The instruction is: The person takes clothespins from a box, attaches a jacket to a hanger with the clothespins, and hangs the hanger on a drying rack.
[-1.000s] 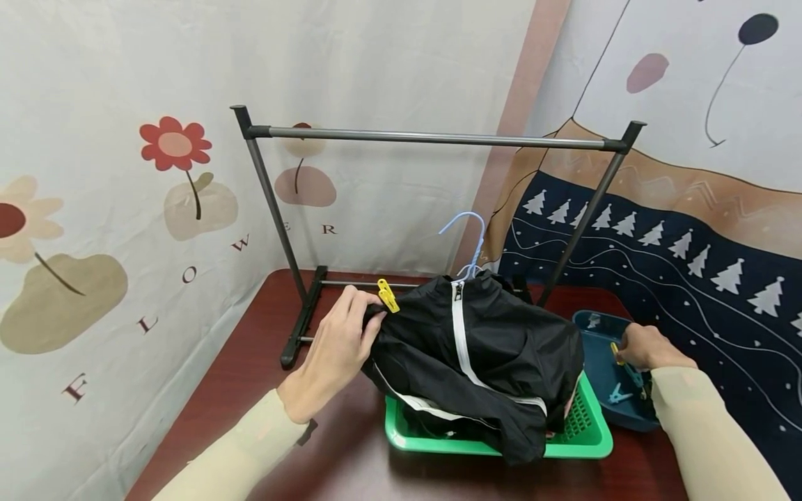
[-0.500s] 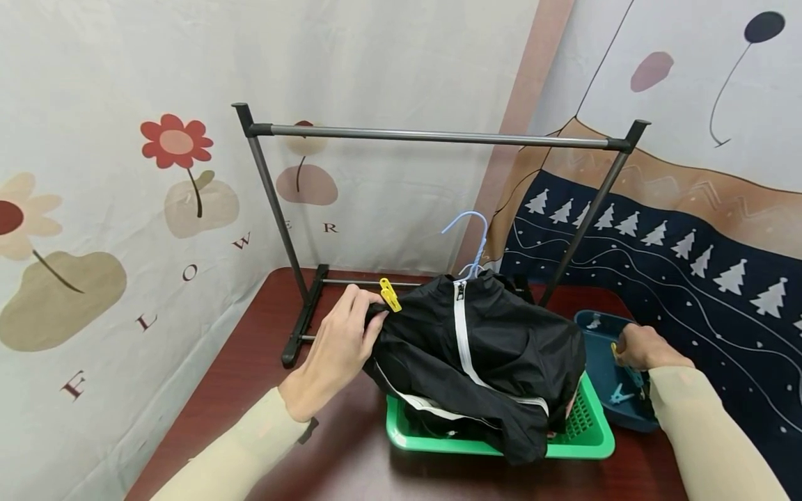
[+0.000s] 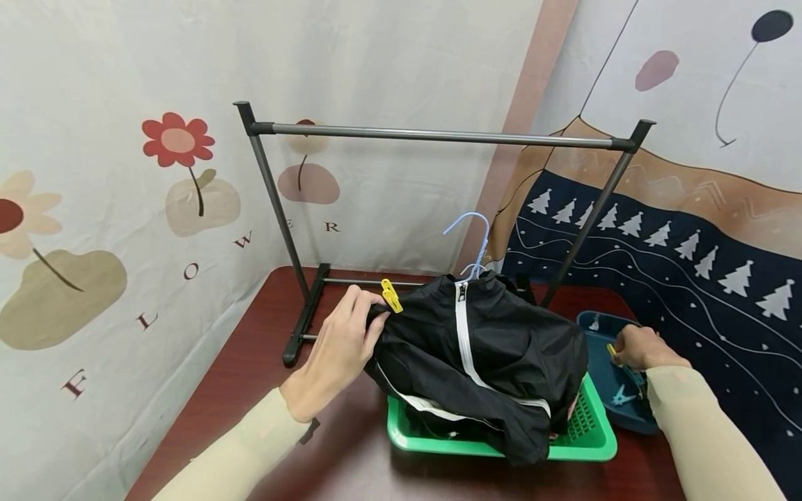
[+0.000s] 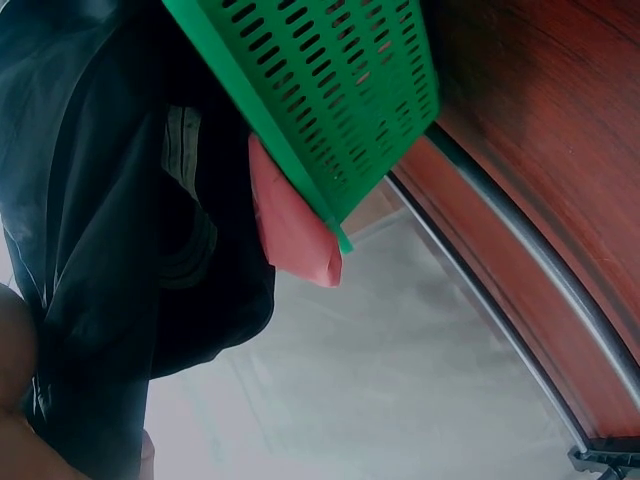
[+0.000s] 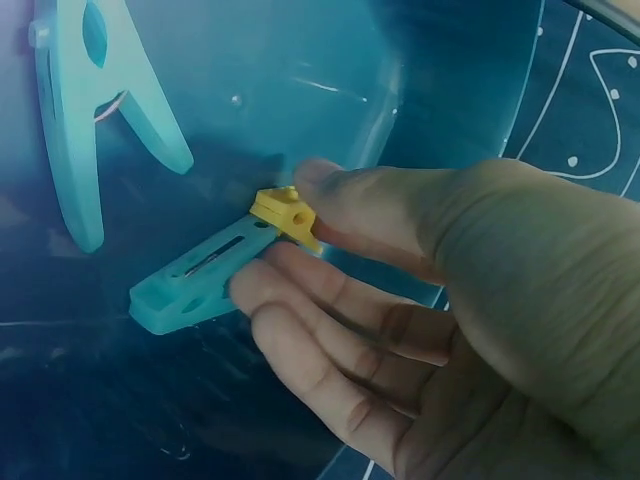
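My left hand (image 3: 341, 341) pinches the shoulder of a black jacket (image 3: 520, 337) with white zip trim, close to a yellow clothespin (image 3: 391, 296) clipped there. A light blue hanger (image 3: 484, 240) pokes up through the collar. The jacket lies over a green basket (image 3: 438, 445). On the right, my right hand (image 3: 642, 346) reaches into a dark blue tray (image 3: 595, 362). In the right wrist view, its thumb and fingers pinch a yellow clothespin (image 5: 284, 212), mostly hidden, beside a turquoise clothespin (image 5: 195, 285). Another turquoise clothespin (image 5: 75, 110) lies farther left.
Behind the basket stands a clothes rack with a metal bar (image 3: 438, 134) and dark posts. Pink cloth (image 4: 290, 220) sticks out under the jacket at the basket rim. Everything stands on a reddish-brown table (image 3: 250, 376) beside printed wall hangings (image 3: 401, 62).
My right hand has shifted slightly left within the tray, the yellow clothespin tip moving along with it. The left hand keeps its hold on the jacket.
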Demonstrator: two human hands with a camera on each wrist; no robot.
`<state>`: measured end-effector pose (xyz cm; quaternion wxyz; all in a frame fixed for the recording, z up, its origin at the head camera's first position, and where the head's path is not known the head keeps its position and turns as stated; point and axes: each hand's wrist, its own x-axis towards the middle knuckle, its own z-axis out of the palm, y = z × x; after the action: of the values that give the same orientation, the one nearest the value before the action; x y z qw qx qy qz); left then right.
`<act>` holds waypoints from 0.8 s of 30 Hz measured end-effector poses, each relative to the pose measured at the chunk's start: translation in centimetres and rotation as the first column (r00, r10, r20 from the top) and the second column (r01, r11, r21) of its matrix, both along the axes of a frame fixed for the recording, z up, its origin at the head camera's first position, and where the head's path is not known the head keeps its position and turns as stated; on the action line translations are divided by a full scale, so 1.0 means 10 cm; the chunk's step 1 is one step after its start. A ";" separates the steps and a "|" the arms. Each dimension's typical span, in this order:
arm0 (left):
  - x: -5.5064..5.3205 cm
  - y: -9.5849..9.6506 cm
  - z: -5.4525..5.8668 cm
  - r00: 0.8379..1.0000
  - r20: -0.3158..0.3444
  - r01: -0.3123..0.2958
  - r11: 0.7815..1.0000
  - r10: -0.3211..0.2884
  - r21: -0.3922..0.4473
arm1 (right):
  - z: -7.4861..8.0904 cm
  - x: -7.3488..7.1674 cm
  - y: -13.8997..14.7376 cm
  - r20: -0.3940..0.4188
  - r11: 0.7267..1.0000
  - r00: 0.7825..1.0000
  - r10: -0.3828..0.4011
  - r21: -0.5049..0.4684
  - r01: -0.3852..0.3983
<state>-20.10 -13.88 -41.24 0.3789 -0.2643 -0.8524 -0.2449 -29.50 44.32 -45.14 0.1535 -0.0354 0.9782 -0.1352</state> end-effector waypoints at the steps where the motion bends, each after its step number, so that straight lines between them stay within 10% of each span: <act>1: 0.00 0.00 0.00 1.000 0.001 0.001 1.000 -0.001 0.000 | 0.00 0.01 -0.01 -0.005 1.000 1.000 0.008 0.007 -0.007; 24: -0.02 -0.01 -0.02 1.000 0.007 0.002 1.000 -0.002 0.001 | -0.09 -0.08 0.05 -0.138 0.999 0.990 0.034 -0.011 -0.036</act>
<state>-20.27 -13.96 -41.43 0.3757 -0.2642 -0.8534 -0.2465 -30.27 44.84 -46.03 0.0878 -0.0630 0.9848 -0.1362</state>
